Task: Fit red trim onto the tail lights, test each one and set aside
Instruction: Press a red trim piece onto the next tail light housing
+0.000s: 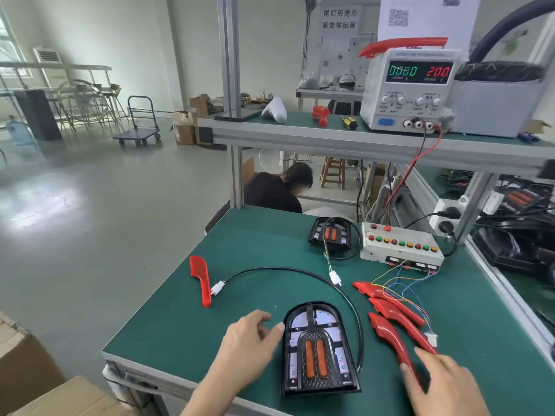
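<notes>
Workbench [168,325] bore tail light [318,349] flat, just right of left hand [246,346], whose relaxed, parted fingers [277,328] touched its edge, holding nothing; right hand [444,382] lay on nearest red trim [390,337], fingers fairly straight, grasp not discernible; beyond its fingertips lay two more trims [387,298].
</notes>
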`<state>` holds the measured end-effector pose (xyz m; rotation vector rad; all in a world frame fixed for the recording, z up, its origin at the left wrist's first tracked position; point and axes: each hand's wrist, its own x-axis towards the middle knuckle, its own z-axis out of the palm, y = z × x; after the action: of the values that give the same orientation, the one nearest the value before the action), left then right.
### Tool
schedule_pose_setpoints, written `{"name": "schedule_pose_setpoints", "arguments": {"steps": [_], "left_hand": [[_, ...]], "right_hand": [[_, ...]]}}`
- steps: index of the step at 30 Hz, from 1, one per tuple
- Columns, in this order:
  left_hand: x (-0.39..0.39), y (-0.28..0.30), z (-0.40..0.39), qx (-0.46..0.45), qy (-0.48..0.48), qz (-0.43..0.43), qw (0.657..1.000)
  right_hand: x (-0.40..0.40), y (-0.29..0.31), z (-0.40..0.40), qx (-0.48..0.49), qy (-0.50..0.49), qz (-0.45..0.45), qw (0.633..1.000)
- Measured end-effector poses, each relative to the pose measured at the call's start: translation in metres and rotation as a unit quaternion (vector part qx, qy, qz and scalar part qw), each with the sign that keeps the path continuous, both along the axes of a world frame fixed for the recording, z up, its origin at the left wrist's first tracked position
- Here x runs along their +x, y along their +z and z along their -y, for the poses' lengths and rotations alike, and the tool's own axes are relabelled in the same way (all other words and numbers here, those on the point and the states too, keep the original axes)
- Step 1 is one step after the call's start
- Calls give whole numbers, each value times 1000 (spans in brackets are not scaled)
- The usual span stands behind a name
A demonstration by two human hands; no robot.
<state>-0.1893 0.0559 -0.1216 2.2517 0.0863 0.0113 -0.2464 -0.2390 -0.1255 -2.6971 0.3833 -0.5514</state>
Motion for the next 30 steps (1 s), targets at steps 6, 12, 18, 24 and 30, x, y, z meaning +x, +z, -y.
{"name": "schedule_pose_setpoints", "arguments": {"steps": [6, 12, 18, 24, 30], "left_hand": [[3, 1, 34, -16, -8, -64, 998], [-16, 1, 48, -151, -14, -159, 976], [-42, -2, 74, -137, 66, -133, 979], [-65, -7, 91, -161, 111, -126, 973], [-39, -4, 68, -15, 67, -1, 998]], "right_hand": [[20, 1, -3, -13, -37, -125, 991], [11, 30, -16, 191, -44, -42, 980], [-5, 54, -34, 171, 45, -25, 984], [-11, 40, -48, 56, 45, -88, 994], [-10, 30, -51, 76, 46, -62, 994]]}}
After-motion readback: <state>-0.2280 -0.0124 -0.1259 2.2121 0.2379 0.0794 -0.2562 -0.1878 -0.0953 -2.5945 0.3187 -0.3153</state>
